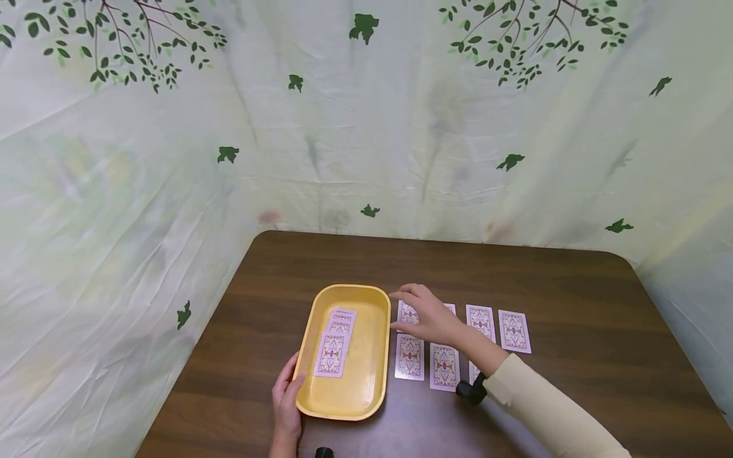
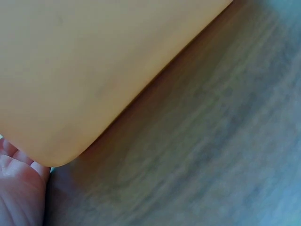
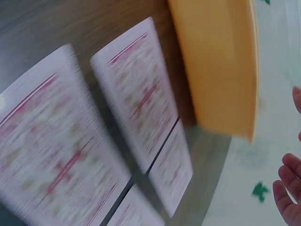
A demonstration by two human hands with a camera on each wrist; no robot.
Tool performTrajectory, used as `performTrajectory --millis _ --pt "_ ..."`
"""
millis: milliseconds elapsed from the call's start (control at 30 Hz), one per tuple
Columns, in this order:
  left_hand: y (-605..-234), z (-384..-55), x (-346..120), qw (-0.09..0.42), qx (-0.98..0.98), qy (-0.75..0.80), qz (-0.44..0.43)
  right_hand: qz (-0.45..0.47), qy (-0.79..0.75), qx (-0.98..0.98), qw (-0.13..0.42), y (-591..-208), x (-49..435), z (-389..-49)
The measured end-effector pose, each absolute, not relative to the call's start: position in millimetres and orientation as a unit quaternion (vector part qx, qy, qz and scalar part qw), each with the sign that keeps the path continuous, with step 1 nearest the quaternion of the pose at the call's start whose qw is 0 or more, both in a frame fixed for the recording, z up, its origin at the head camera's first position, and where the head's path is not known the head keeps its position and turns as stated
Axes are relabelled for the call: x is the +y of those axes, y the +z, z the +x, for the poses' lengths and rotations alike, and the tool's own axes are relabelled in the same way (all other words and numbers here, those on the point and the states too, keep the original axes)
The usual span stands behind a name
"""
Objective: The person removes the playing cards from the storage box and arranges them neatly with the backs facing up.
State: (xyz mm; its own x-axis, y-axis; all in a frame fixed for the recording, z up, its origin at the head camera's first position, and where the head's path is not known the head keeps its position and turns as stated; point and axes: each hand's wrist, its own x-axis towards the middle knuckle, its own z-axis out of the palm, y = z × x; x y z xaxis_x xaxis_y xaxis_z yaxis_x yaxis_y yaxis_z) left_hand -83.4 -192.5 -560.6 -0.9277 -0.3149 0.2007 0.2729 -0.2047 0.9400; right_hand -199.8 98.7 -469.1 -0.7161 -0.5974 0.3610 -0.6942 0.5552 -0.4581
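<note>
My left hand (image 1: 286,402) grips the left side of a yellow tray (image 1: 366,362), its thumb at the rim. In the left wrist view, the tray's wall (image 2: 94,70) fills the upper left, with part of the palm (image 2: 19,193) at its corner. Several overlapping playing cards (image 1: 331,355) lie face down inside. Over the table cards, beside the tray's right rim, my right hand (image 1: 428,316) has thumb and fingers spread apart, with nothing seen between them. Its fingertips (image 3: 291,183) show at the right edge of the right wrist view.
Two rows of face-down playing cards (image 1: 514,331) lie right of the tray on the brown wooden table (image 1: 595,331). My right hand and forearm partly cover some of them. A leaf-patterned cloth (image 1: 401,127) hangs behind the table's far edge and along its sides.
</note>
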Motion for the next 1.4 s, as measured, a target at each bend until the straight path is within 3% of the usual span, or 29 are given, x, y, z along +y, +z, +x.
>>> performTrajectory --millis 233,533,933,1400 --pt "-561.4 -82.8 -194.4 0.179 -0.611 -0.77 0.039 0.405 0.271 -0.872 0.048 -472.6 50.2 -205.1" --pt "-559.4 -85.8 -194.4 0.17 -0.603 -0.779 0.016 0.39 0.178 -0.902 -0.054 -498.7 -6.4 -198.3" --pt "-558.4 -84.1 -195.5 0.164 -0.608 -0.776 0.033 0.372 0.055 -0.924 -0.062 -508.7 -49.7 -186.8" --pt "-560.5 -85.5 -195.0 0.174 -0.6 -0.781 0.009 0.377 0.063 -0.923 -0.036 -513.5 -56.1 -182.3"
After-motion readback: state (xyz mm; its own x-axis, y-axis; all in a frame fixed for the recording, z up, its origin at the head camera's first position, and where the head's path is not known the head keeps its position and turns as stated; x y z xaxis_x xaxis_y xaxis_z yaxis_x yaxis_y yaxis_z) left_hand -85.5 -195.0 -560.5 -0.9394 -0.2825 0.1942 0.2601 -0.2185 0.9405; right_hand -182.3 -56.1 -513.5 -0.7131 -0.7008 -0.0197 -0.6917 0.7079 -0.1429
